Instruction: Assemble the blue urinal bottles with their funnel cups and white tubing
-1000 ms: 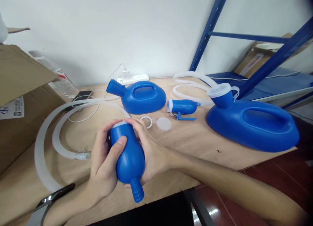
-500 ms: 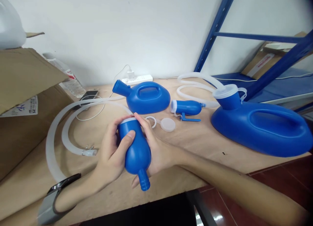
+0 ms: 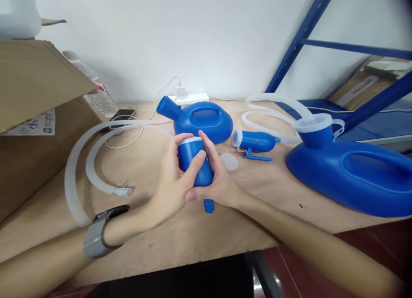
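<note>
Above the wooden table, a small blue bottle (image 3: 204,175) with a white rim is held between both hands, its ribbed spout pointing toward me. My left hand (image 3: 175,177) wraps its left side, thumb across the front. From the right, my right hand (image 3: 222,182) grips it, thumb low on the body. Just behind stands a blue jug (image 3: 212,126) with an open neck. A round translucent cap (image 3: 229,162) lies right of the hands. Beyond it rests a second small blue bottle (image 3: 257,141) joined to a clear hose (image 3: 257,113).
On the right sits a large blue jug (image 3: 350,173) with a white lid. Another hose (image 3: 72,173) curls at the left by a cardboard box (image 3: 64,152). A phone (image 3: 122,114), water bottle (image 3: 101,98) and power strip (image 3: 193,98) are at the back. A blue shelf (image 3: 296,44) stands right.
Both hands and the small bottle have moved right and slightly up in view. My right thumb now shows across the bottle's lower front. The view has shifted a little.
</note>
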Demonstrator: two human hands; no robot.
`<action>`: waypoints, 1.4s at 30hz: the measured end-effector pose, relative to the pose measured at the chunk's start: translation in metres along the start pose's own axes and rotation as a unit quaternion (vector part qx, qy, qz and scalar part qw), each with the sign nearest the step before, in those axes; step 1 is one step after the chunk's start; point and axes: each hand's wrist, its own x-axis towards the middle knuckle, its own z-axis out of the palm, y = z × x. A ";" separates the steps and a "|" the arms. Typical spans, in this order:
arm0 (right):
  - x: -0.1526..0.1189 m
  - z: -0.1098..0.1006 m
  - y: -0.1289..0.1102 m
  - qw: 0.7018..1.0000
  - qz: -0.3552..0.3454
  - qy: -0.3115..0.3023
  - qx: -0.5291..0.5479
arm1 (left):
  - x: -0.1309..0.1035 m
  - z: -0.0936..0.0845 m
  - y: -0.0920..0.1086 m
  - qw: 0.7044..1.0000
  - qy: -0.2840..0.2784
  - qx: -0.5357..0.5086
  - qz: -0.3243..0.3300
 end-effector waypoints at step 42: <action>0.003 -0.009 -0.017 0.991 0.015 0.125 0.038 | 0.037 -0.036 0.013 0.994 -0.082 -0.031 -0.061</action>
